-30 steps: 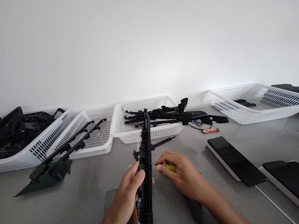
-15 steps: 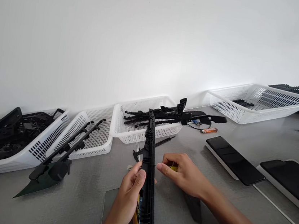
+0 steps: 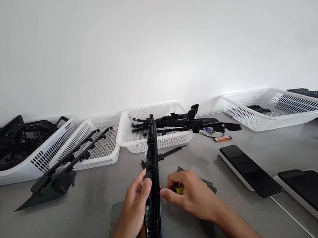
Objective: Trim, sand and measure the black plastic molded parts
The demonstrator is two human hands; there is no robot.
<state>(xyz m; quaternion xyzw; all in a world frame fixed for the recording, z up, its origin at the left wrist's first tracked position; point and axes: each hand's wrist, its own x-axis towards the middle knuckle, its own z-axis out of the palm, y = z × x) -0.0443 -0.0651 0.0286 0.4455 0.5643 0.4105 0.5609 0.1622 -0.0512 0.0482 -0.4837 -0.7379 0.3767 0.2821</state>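
A long black ribbed plastic part [image 3: 153, 172] stands lengthwise in front of me, its far end over a white basket. My left hand [image 3: 136, 205] grips it from the left, thumb on top. At its right edge is my right hand [image 3: 188, 194], closed around a small yellow tool [image 3: 178, 189], with thumb tip at the part's side. The tool's working end cannot be made out. Under the part, an orange-yellow object [image 3: 143, 233] shows beside a grey flat sheet [image 3: 116, 216]. A dark piece [image 3: 208, 227] lies below my right hand.
White baskets [image 3: 137, 145] [image 3: 110, 159] [image 3: 22, 168] with black parts line the wall; another basket [image 3: 254, 123] stands back right. A black caliper [image 3: 172, 152], an orange lighter [image 3: 222, 138], phone-like black slabs [image 3: 248, 168] [image 3: 309, 191] and a white cable [image 3: 299, 223] lie on the table.
The black part's far end has swung left. My right hand has moved slightly down and left along its right edge, and more of the dark piece behind that hand shows.
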